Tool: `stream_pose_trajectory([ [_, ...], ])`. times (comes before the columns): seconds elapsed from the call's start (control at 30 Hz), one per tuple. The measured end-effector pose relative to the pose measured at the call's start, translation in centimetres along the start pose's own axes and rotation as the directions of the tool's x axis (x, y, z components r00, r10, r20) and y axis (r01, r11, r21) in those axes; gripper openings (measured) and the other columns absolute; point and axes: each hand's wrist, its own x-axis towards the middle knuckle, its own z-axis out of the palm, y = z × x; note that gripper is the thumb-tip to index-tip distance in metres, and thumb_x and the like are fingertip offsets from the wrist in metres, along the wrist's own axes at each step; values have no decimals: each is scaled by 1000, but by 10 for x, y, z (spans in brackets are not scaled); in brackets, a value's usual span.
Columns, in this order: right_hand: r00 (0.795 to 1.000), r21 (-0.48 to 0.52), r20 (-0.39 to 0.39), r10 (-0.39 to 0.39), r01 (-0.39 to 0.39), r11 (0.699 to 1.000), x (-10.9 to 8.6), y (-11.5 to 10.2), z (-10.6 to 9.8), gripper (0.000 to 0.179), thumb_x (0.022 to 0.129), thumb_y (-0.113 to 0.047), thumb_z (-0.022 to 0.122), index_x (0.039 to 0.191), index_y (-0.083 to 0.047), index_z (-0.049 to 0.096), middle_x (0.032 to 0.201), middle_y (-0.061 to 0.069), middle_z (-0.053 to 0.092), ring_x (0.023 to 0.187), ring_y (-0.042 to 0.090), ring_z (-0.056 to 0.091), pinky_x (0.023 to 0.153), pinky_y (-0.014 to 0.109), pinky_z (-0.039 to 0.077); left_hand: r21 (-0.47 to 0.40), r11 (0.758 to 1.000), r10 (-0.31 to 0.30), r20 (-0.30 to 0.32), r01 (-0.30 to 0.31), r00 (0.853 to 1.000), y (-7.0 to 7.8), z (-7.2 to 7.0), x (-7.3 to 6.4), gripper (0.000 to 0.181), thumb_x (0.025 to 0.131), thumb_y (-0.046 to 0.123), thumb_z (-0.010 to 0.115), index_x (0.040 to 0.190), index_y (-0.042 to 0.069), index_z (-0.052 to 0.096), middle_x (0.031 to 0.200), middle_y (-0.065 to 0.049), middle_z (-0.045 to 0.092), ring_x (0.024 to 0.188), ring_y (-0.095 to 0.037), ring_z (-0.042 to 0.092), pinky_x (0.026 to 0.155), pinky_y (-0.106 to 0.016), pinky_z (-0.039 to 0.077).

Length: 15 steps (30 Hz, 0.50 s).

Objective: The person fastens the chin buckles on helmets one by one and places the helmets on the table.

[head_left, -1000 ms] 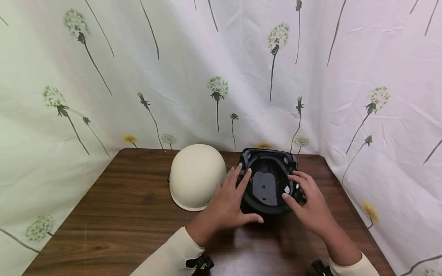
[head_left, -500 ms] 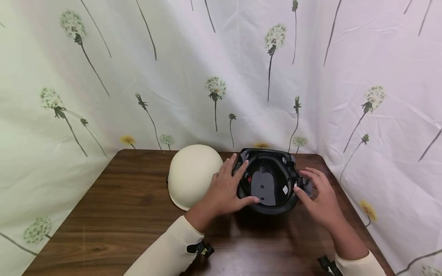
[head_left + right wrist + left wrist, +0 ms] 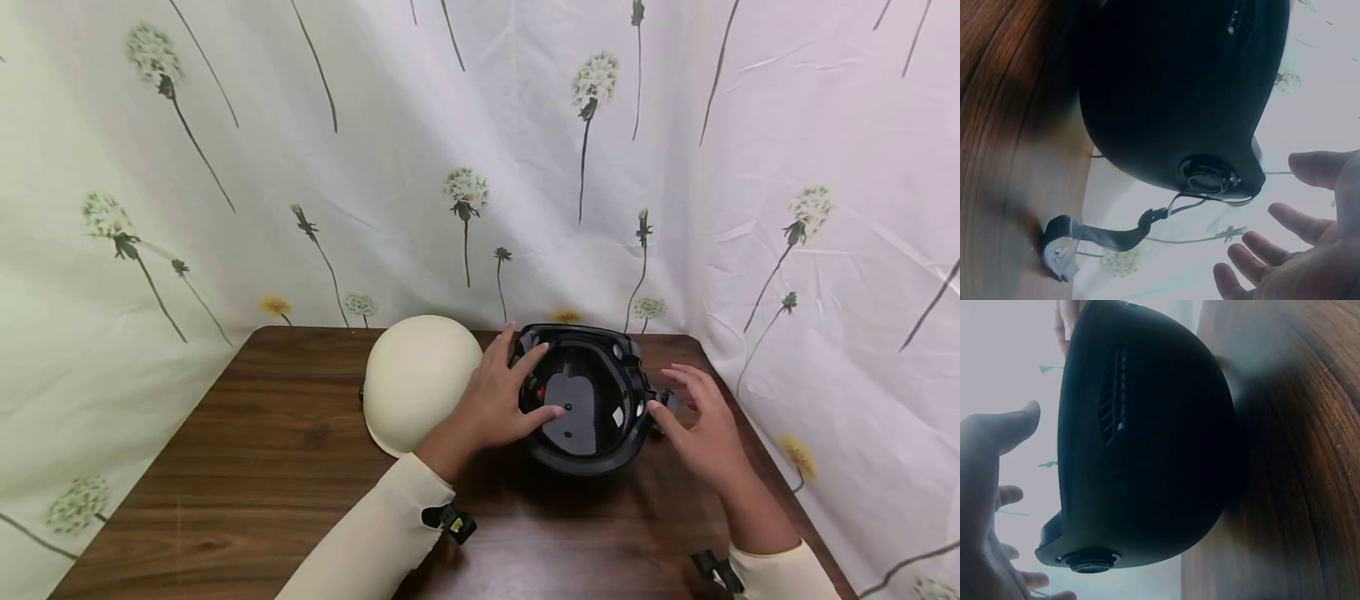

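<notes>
A black helmet (image 3: 588, 465) lies on its crown with its opening upward, showing a grey lining and a red spot inside. My left hand (image 3: 491, 404) hovers over its left side with fingers spread; the left wrist view shows this hand apart from the dark shell (image 3: 1154, 456). Beyond the right rim, my right hand (image 3: 705, 433) has its fingers loosely bent, holding nothing. In the right wrist view a chin strap (image 3: 1116, 239) hangs from the helmet down to the table, ending in a pale, shiny piece (image 3: 1062, 256). A cream helmet (image 3: 422, 383) sits dome-up at the left.
Both helmets stand near the back of a brown wooden table (image 3: 247, 467). A white curtain (image 3: 375, 167) printed with dandelions surrounds the table at the back and both sides.
My right hand has moved right, off the helmet's opening to outside its rim. My left hand has risen slightly, its thumb now above the opening. The black helmet has tipped a little toward me.
</notes>
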Motion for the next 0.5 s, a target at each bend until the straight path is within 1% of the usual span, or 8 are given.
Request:
stream_pose_trajectory([
  [0.17, 999, 11, 4, 50, -50, 999, -1, 8, -5, 45, 101, -10, 70, 144, -2, 58, 155, 22, 46, 134, 42, 49, 98, 70, 44, -26, 1000, -7, 14, 7, 1000, -2, 5, 7, 81, 93, 62, 71, 161, 30, 43, 176, -17, 3, 160, -41, 15, 114, -68, 36],
  [0.33, 997, 48, 15, 71, -72, 996, 0, 16, -8, 40, 105, -8, 61, 144, -2, 58, 156, 19, 45, 136, 40, 47, 97, 66, 43, -52, 999, -10, 26, 12, 1000, -4, 4, 13, 75, 94, 55, 74, 158, 27, 48, 176, -17, 2, 159, -42, 16, 112, -66, 41],
  [0.4, 997, 54, 33, 68, -70, 996, 1, 20, -8, 40, 106, -6, 57, 146, -2, 57, 157, 19, 45, 137, 39, 46, 96, 63, 43, -71, 997, -21, 26, 23, 999, -5, 2, 16, 74, 93, 53, 76, 157, 27, 49, 176, -16, 2, 158, -43, 21, 111, -64, 42],
  [0.47, 997, 53, 49, 66, -69, 996, 3, 22, -8, 42, 105, -2, 53, 147, -2, 55, 158, 19, 44, 136, 38, 48, 95, 60, 44, -101, 994, -33, 34, 37, 999, -6, 0, 17, 74, 93, 50, 77, 158, 27, 49, 176, -16, 1, 153, -44, 32, 109, -62, 45],
  [0.5, 996, 55, 55, 65, -68, 996, 3, 24, -8, 44, 103, 1, 52, 147, -1, 55, 158, 20, 44, 136, 38, 47, 95, 60, 44, -117, 992, -39, 41, 43, 998, -6, 0, 18, 75, 93, 49, 78, 158, 26, 48, 176, -16, 0, 149, -45, 40, 107, -60, 48],
])
